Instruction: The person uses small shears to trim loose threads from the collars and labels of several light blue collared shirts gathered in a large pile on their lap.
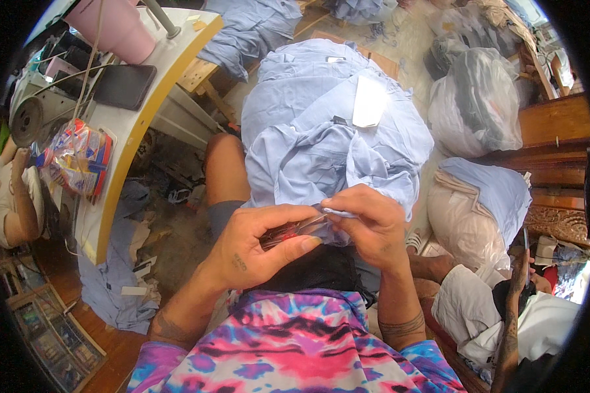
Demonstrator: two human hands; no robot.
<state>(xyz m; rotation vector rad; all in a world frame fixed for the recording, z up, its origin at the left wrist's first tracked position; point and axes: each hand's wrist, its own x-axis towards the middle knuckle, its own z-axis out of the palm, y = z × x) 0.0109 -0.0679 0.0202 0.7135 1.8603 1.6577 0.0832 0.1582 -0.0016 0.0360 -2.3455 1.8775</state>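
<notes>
On our lap, close to the body, we hold a fold of the light blue garment (334, 157), which is heaped over our knees and spreads away from us. Our left hand (259, 245) has its fingers pressed together around a small cutting tool with a red handle (288, 232), probably thread snips; we cannot tell if its blades are open or closed. Our right hand (373, 226) is pinching a thin edge of the pale blue cloth (339, 212) between thumb and forefinger, just beside the tip of the tool.

We judge that the main risk is a cut in the wrong place. The tool tip is touching or almost touching the cloth, and the right fingers are very near to it, so a small slip can nick the fabric or the fingertip. The cloth is soft and bunched, so a hidden layer under the pinched edge can come between the blades without us seeing it.

The heap is big and lies loose on the knees. If it slides toward the floor, its weight can pull the edge out of the pinch. On our left, the white bench (144, 98) with a dark tablet (123, 85) is well apart and gives no support.
</notes>
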